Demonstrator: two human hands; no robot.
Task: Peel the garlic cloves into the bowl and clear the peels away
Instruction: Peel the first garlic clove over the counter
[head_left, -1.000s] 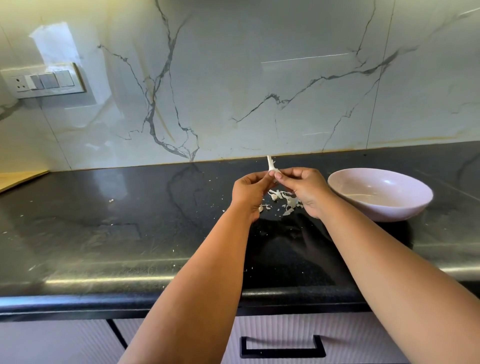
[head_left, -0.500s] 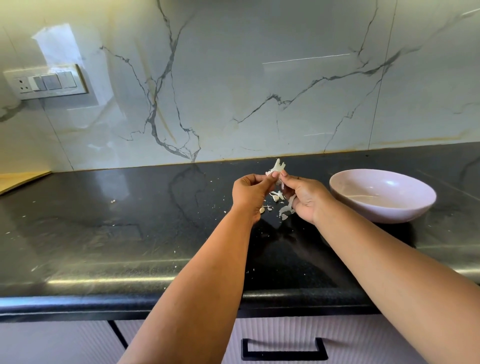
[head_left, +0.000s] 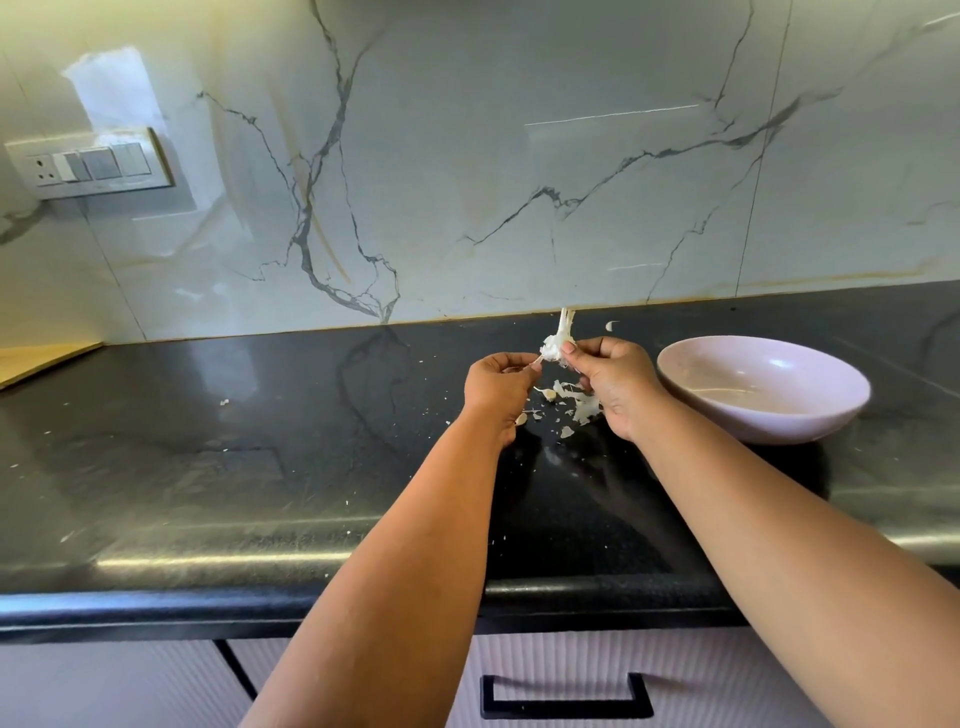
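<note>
Peels (head_left: 579, 402) lie scattered on the black bench (head_left: 260, 467) under the hands. The left hand (head_left: 498, 387) pinches a strip of skin, now drawn slightly away from the right hand (head_left: 613, 374), which grips the garlic (head_left: 557, 345). The bowl (head_left: 763, 389) just right looks empty.

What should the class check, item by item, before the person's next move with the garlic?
1. Garlic held in the right hand: ok.
2. Left hand pinching a strip of skin: ok.
3. Pink bowl beside the right hand, upright: ok.
4. Peeled cloves in the bowl: none visible, not ok.
5. Loose peels cleared from the black counter: not ok, they lie under the hands.
6. Clove fully peeled: cannot tell.
</note>
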